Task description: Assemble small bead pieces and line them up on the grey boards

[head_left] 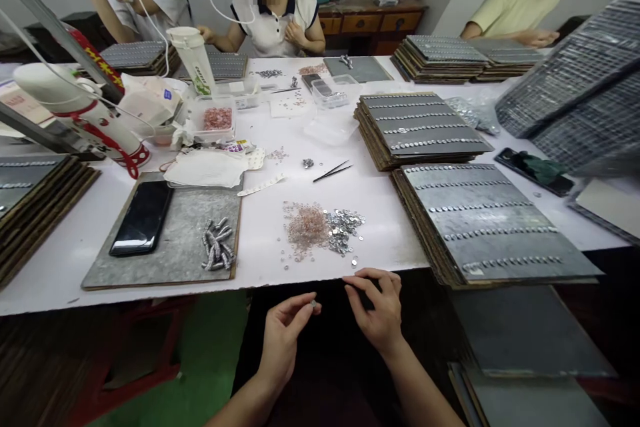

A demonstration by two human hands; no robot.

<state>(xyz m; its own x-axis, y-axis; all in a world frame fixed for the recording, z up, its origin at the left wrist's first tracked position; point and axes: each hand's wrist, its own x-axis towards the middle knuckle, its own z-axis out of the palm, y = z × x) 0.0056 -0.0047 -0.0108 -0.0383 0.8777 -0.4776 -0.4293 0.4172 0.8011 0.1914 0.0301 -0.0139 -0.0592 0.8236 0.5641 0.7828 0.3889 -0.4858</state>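
Note:
My left hand (285, 330) is just below the table's front edge, with a small round metal piece (313, 304) pinched between thumb and forefinger. To its right, my right hand (376, 307) is at the table edge. Its thumb and forefinger tips come together, and anything between them is too small to make out. Beyond the hands lies a heap of tiny pinkish clear pieces (306, 227), touching a pile of small silver discs (345, 230). A loose silver disc (355, 261) sits near my right fingertips. Dark tweezers (333, 171) lie farther back, beside a small metal cluster (307, 163).
On the left, a grey board (185, 267) carries a black phone (143, 217) and silver rolled pieces (218, 245). Stacked boards with rows of discs (500, 227) stand at right. A tub of pink pieces (217, 119) is behind. Co-workers (280, 20) sit across the table.

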